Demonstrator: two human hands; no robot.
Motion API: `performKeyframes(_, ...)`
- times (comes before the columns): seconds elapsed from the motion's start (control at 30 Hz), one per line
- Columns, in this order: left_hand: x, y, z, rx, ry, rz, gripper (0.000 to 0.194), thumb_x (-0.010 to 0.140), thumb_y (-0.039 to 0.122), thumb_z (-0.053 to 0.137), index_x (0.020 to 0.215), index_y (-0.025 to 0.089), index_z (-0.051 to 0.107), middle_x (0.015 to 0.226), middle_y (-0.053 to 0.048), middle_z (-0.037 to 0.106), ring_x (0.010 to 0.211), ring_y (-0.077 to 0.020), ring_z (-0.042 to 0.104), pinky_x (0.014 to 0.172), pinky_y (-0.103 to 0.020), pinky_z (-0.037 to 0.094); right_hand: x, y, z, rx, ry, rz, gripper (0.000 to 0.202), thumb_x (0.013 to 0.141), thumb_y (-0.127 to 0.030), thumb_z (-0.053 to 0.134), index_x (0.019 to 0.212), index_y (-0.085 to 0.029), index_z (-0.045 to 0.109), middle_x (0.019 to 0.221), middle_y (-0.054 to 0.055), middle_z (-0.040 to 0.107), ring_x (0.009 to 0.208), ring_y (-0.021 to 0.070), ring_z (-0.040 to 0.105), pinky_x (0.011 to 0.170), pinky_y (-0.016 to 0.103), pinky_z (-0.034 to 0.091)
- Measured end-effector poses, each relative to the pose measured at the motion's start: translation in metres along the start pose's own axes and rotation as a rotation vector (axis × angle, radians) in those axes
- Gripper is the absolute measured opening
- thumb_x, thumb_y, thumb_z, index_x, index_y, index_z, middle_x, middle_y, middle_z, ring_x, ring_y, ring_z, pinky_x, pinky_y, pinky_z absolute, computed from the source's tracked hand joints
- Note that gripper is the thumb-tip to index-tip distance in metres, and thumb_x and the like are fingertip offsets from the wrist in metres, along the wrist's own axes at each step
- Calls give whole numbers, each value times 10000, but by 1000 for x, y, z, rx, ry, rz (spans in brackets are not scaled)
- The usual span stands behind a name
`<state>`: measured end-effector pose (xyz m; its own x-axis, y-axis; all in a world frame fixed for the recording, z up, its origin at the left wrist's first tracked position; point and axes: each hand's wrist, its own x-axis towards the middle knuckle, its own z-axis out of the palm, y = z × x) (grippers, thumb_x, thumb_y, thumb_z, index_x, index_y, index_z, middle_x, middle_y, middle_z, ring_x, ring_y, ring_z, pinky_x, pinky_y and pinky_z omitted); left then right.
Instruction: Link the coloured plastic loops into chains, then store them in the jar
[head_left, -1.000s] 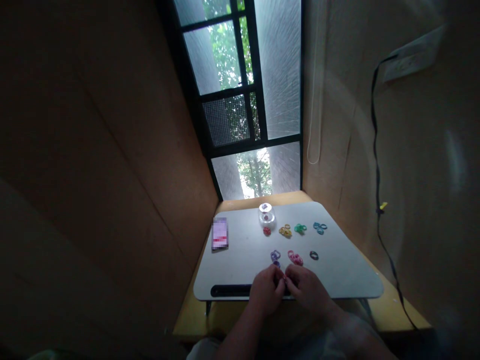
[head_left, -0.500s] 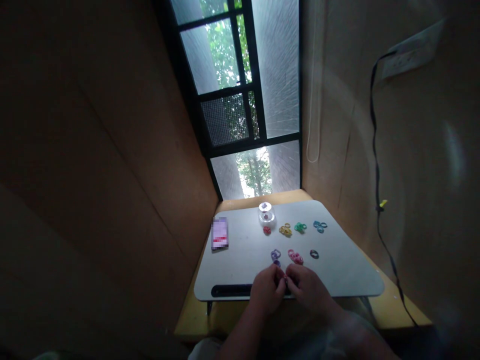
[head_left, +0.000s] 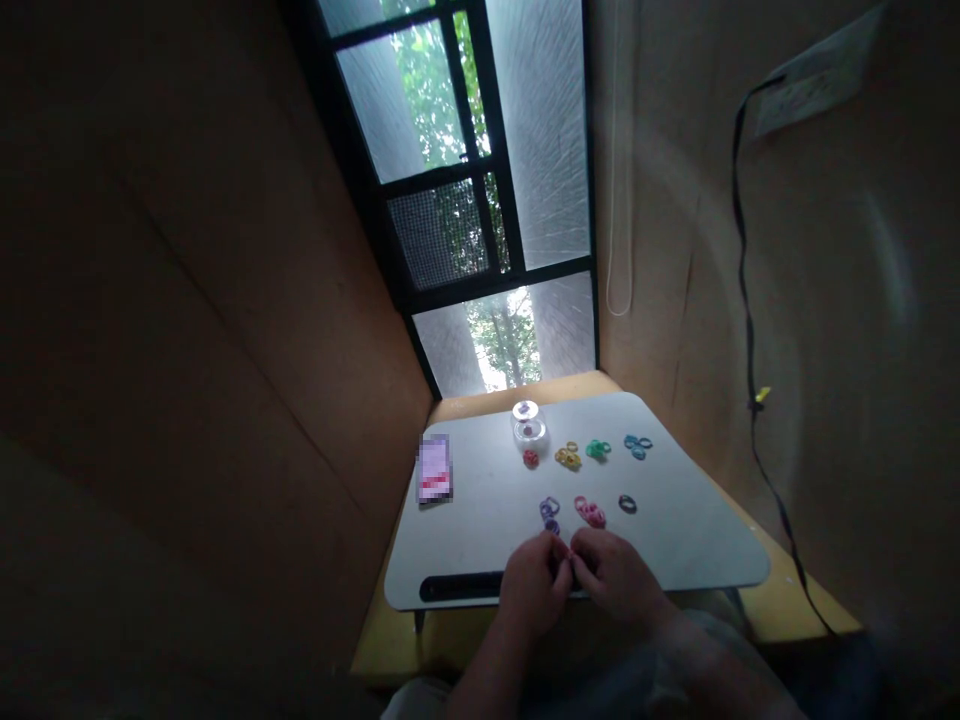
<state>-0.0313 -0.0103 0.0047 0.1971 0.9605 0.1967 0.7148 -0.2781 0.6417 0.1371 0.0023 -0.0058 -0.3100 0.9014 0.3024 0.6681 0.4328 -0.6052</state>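
My left hand (head_left: 537, 575) and my right hand (head_left: 611, 570) meet at the front edge of the white lap table (head_left: 480, 520). The fingers of both are pinched together on a small reddish thing (head_left: 569, 555), mostly covered by the fingertips; it looks like a hair tie. Just beyond my hands lie purple hair ties (head_left: 550, 508), pink hair ties (head_left: 590, 512) and a dark hair tie (head_left: 628, 504). Farther back are small heaps of red hair ties (head_left: 531, 458), yellow hair ties (head_left: 568, 456), green hair ties (head_left: 598, 450) and blue hair ties (head_left: 637, 447).
A clear round container (head_left: 529, 430) stands at the back of the table. A phone-like rectangle (head_left: 435, 468), blurred out, lies at the left. A black slot (head_left: 461, 587) runs along the front edge. On the right wall hangs a black cable (head_left: 748, 330).
The view has shifted slightly. Both hands stay pinched together at the same place, with the reddish thing between the fingertips.
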Motion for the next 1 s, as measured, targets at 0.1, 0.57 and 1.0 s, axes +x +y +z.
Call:
performKeyframes(0.1,0,1,0,2,-7,3,48,859,236,556,850,214,597,798,5,640,733,-155,553,663,-262,372,1,-1,-1,8,-4,0,128,856,-244,482,740,-213,527,747,16,610,722,174,541,669,281,359)
performKeyframes(0.57,4,-1,1,13,-9,-4,45,861,237,555,843,214,589,775,10,623,708,-147,543,639,-261,351,4,1,0,3,-14,-6,131,865,-249,476,747,-212,523,750,17,602,716,171,539,673,284,359)
performKeyframes(1.0,2,0,0,3,4,3,53,861,246,556,843,217,597,772,11,629,698,-145,542,634,-258,355,2,-3,-1,-14,7,-6,151,873,-253,471,739,-216,532,743,17,619,712,172,547,666,276,365)
